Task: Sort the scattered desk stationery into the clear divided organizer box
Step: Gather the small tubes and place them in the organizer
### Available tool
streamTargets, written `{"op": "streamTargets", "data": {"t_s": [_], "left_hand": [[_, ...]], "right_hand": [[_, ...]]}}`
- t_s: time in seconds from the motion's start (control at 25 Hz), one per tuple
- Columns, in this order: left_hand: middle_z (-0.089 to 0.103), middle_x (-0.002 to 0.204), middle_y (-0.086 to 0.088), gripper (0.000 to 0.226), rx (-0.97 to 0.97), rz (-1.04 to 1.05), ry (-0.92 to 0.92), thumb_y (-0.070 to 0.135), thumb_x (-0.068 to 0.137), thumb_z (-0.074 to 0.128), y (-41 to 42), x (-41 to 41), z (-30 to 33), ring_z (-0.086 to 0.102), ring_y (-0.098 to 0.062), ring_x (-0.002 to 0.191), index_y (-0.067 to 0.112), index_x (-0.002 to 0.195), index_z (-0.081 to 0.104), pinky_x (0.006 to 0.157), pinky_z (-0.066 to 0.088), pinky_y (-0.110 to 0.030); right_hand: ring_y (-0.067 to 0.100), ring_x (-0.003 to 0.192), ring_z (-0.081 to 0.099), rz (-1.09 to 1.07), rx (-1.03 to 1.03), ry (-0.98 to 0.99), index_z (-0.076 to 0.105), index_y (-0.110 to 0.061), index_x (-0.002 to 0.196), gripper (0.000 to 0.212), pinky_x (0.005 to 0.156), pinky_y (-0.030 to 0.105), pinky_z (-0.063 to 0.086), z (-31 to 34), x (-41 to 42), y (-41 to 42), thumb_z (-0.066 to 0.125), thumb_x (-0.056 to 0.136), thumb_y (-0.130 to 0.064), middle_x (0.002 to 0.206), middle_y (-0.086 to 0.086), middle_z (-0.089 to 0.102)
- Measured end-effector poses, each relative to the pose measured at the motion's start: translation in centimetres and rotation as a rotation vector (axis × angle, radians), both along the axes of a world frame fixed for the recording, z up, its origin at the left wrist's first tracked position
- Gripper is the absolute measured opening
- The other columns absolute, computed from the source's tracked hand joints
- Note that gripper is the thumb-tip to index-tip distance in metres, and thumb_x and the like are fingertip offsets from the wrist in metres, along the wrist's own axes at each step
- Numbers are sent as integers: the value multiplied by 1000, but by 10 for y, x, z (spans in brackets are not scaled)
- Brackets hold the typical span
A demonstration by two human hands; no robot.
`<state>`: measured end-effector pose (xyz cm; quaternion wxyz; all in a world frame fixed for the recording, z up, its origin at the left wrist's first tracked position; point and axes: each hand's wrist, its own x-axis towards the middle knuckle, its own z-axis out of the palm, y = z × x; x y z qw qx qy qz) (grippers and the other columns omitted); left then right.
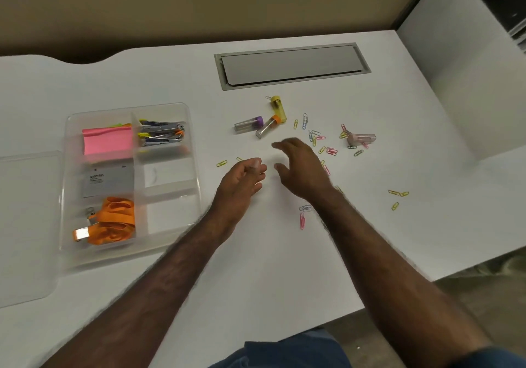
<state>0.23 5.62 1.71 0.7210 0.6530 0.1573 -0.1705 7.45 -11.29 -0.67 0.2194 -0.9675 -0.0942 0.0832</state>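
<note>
Right hand [301, 168] centre frame, palm down, fingers spread wide, empty. Left hand [242, 180] beside it, fingers curled; contents unclear. Paper clips [330, 150] scattered right, pointing every way. Organizer box [187, 151] left, long axis running top to bottom.

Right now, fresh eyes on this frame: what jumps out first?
Two bare forearms reach into the middle of the white desk, left hand and right hand above a scatter of colored paper clips. At left, the clear organizer box shows a pink sticky-note pad and an orange lanyard. Three small capped tubes lie beyond the hands.
</note>
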Motion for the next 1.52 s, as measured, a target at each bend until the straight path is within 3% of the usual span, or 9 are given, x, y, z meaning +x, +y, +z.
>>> {"op": "streamTargets", "data": {"t_s": [0.2, 0.36, 0.56, 0.76, 1.0, 1.08, 1.2, 1.36, 1.52], "left_hand": [[65, 134, 4, 57, 121, 38, 27, 59, 91, 52, -24, 10, -14, 65, -14, 120, 24, 137, 56, 109, 50, -41], [68, 128, 3, 54, 217, 122, 20, 59, 88, 53, -30, 19, -21, 67, -17, 115, 25, 130, 60, 106, 53, -42], [72, 117, 2, 22, 250, 247, 19, 35, 101, 58, -35, 34, -29, 71, -14, 105, 23, 118, 64, 100, 56, -37], [67, 119, 4, 29, 609, 220, -92, 30, 101, 60, -49, 50, -30, 62, -11, 102, 15, 125, 63, 80, 44, -6], [68, 115, -7, 36, 860, 12, -289, 24, 91, 73, -65, 62, -51, 64, -22, 102, 8, 122, 65, 91, 54, -34], [69, 106, -7, 33, 919, -40, -305, 31, 91, 72, -67, 65, -55, 62, -24, 98, 9, 115, 68, 87, 54, -40], [68, 103, -7, 32, 926, -72, -266, 35, 92, 70, -65, 69, -56, 61, -25, 97, 10, 112, 70, 82, 48, -32], [65, 124, -13, 44, 870, 36, -193, 30, 95, 69, -59, 65, -49, 62, -26, 111, 6, 131, 63, 92, 43, -25], [56, 131, -13, 43, 780, 153, -183, 26, 97, 67, -46, 57, -44, 63, -23, 109, 7, 135, 59, 89, 45, -21]], "right_hand": [[31, 153, 31, 129, -92, -14, 39, -19, 159, 70, 118, 45, 39, -11, 53, 2, 70, 96, -23, 170, 6, 29], [30, 155, 28, 199, -140, -31, 45, -13, 154, 67, 122, 44, 35, -23, 73, 3, 70, 95, -33, 168, 9, 31], [26, 141, 46, 204, -22, -102, 67, -19, 123, 35, 112, 41, 45, -33, 65, -10, 73, 92, -34, 156, 3, 48], [23, 132, 54, 216, 56, -123, 69, -19, 99, 8, 110, 38, 49, -30, 44, -25, 73, 92, -19, 143, 2, 61], [23, 119, 62, 196, 225, -93, 71, -14, 94, 22, 104, 35, 51, -32, 21, -39, 65, 88, 6, 130, 4, 70], [23, 111, 66, 190, 296, -87, 71, -12, 95, 25, 98, 38, 56, -33, 18, -42, 60, 87, 9, 122, 4, 73], [16, 105, 66, 152, 340, -66, 70, -18, 99, 23, 92, 41, 59, -35, 25, -46, 62, 92, 2, 115, -2, 72], [5, 99, 63, 44, 343, -52, 70, -24, 112, 20, 90, 35, 60, -24, 50, -36, 67, 97, -12, 117, -6, 70], [9, 110, 61, 42, 264, -37, 63, -24, 133, 40, 101, 37, 57, -15, 85, -9, 73, 95, -18, 132, -3, 67]]}}
